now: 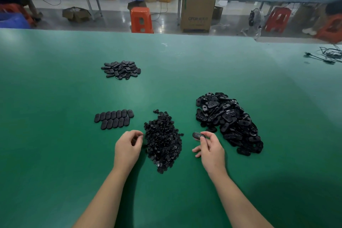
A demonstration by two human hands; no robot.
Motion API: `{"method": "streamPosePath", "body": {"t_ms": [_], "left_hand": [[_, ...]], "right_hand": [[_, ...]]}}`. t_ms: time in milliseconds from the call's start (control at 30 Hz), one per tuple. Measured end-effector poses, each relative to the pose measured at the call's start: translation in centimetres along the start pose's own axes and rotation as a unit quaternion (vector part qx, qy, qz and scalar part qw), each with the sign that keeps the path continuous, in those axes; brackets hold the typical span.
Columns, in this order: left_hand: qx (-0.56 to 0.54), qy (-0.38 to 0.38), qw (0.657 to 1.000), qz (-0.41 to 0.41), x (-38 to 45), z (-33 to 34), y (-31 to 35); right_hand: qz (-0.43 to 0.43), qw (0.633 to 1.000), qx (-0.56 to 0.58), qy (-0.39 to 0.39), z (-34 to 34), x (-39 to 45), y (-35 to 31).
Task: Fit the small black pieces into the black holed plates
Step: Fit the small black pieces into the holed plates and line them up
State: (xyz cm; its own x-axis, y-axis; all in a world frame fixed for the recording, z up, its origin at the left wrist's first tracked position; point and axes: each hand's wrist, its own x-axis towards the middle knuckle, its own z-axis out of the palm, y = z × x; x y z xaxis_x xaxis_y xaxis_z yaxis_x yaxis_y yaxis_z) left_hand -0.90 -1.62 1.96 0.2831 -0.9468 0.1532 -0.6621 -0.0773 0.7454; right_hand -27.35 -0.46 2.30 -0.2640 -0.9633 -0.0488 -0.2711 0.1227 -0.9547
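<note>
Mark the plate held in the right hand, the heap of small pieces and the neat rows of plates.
held plate point(196, 135), head view, its exposed left end
heap of small pieces point(162, 140), head view, centre
rows of plates point(113, 119), head view, middle

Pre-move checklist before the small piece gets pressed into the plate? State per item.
1. Plate in hand: ok. The right hand pinches one plate at its fingertips, clear of the plate pile.
2. Small piece picked: cannot tell. The left hand is curled at the edge of the small-piece pile; something dark shows between its fingers, unclear what.
3. Plate hole facing up: cannot tell, too small to see.
4. Path between the hands: ok, only the small-piece pile lies between them.
5. Drop spot for the finished plate: ok. The two neat rows on the green table have room beside them.
</note>
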Motion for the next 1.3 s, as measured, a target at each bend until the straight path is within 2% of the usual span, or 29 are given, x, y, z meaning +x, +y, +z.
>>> {"method": "streamPosePath", "body": {"t_ms": [133,300,367,467,533,800,1000,1100,1300], "left_hand": [[-0.132,0.034,0.990,-0.046,-0.3,0.4,2.0],[-0.276,-0.026,0.957,-0.083,-1.1,2.5,6.8],[-0.371,-0.063,0.919,-0.121,-1.4,3.4,8.6],[-0.511,-0.103,0.829,-0.200,-1.7,4.4,10.1],[-0.530,-0.116,0.810,-0.222,-1.7,4.8,10.3],[-0.483,-0.121,0.837,-0.227,-1.5,5.1,10.0],[-0.448,-0.124,0.857,-0.222,-1.4,5.6,9.9],[-0.436,-0.129,0.862,-0.226,-1.3,5.8,9.8],[-0.417,-0.173,0.862,-0.230,-1.9,6.5,10.1]], "right_hand": [[-0.003,1.000,0.018,0.005,0.1,0.1,-0.2],[-0.003,0.999,0.042,0.004,0.2,0.2,0.1],[0.001,0.998,0.056,0.011,0.2,0.3,0.4],[-0.003,0.998,0.056,0.026,0.2,0.5,0.8],[-0.011,0.998,0.054,0.029,0.3,0.5,0.9],[-0.020,0.999,0.041,0.007,0.6,0.6,1.1],[-0.048,0.998,0.015,0.042,0.2,0.5,1.0],[-0.027,0.999,0.015,0.030,0.3,0.6,1.1],[0.000,0.996,0.088,0.024,0.3,0.8,0.9]]}}
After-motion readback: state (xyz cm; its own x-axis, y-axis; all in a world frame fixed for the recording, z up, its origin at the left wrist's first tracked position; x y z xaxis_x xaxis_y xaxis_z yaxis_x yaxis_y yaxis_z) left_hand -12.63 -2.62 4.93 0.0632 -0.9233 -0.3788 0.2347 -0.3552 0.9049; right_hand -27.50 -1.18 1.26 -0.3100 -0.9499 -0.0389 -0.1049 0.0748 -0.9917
